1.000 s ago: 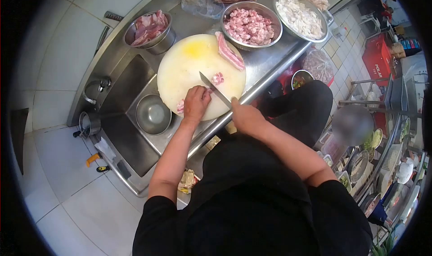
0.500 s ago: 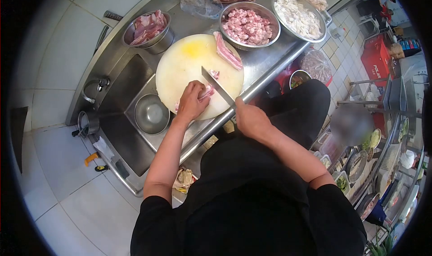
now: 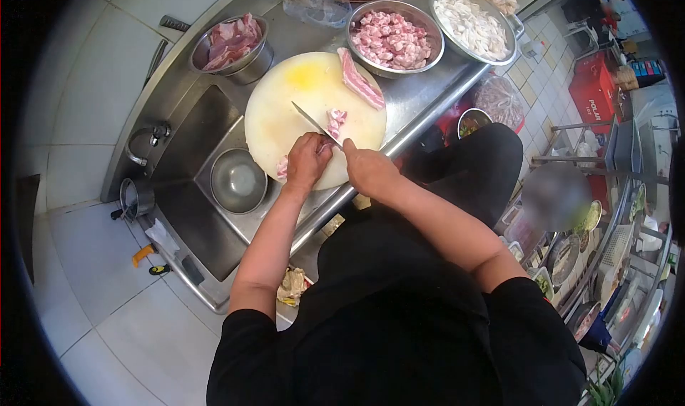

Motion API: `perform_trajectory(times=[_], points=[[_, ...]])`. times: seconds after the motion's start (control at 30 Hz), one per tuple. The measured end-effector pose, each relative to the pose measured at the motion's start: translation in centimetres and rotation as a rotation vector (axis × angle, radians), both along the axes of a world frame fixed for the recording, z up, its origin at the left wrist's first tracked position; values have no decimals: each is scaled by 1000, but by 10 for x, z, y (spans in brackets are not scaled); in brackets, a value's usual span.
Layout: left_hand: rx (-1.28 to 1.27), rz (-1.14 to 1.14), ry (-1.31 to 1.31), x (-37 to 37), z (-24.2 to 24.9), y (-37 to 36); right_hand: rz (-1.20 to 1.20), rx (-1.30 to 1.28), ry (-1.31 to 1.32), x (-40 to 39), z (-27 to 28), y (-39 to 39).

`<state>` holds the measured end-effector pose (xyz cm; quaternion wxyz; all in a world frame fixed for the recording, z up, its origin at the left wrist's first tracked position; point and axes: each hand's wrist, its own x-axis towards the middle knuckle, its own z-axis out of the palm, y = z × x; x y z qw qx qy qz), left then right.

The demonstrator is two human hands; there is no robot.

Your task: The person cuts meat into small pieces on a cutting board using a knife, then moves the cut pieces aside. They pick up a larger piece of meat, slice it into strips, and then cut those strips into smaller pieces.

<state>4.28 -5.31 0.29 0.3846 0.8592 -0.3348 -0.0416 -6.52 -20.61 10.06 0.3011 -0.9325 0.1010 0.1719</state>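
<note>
On the round white cutting board (image 3: 275, 117), my left hand (image 3: 307, 163) presses its curled fingers onto a piece of pork belly (image 3: 325, 151), most of it hidden under them. My right hand (image 3: 369, 172) is closed round the handle of a kitchen knife (image 3: 311, 119), whose blade lies across the board right beside the left fingertips. Cut pork pieces (image 3: 336, 119) sit just beyond the blade. A longer pork belly strip (image 3: 360, 83) rests at the board's far right side. Another bit of pork (image 3: 282, 167) shows left of my left wrist.
Behind the board stand a bowl of raw meat slabs (image 3: 235, 41), a bowl of diced meat (image 3: 394, 41) and a basin of white pieces (image 3: 471, 24). An empty metal bowl (image 3: 239, 181) sits by the sink (image 3: 193, 227). The counter's raised steel edge (image 3: 421, 124) runs before me.
The knife and my right hand have moved left, towards my left hand. More cut pork now lies on the blade's far side, and the piece under my left fingers shows less.
</note>
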Motion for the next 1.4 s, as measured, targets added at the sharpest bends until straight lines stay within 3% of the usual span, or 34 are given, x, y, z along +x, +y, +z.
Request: perform_trajectory(times=[0.27,0.43,0.53,0.63,0.73,0.83,1.07,1.23,1.4], points=[[39,7,13,-8,3,-1,-61,-4,224,-68,18,-9],[-59,-56,-112,-14,2,4,-63,5,105,-10,-4,-8],[31,-88,33,-15,10,7,-73,-45,55,-3,4,-9],[-139,-18,145,-17,16,9,-109,-86,77,-18,15,-13],[-35,-35,162,-11,33,12,-45,-84,105,-39,31,-12],[9,-107,36,-1,13,15,-27,-52,85,-54,42,-6],[26,-79,13,-2,8,10,8,-58,136,-27,20,0],[-24,-51,9,0,1,11,-7,7,-27,21,-15,11],[-9,59,-1,0,3,5,8,14,-15,-23,-4,5]])
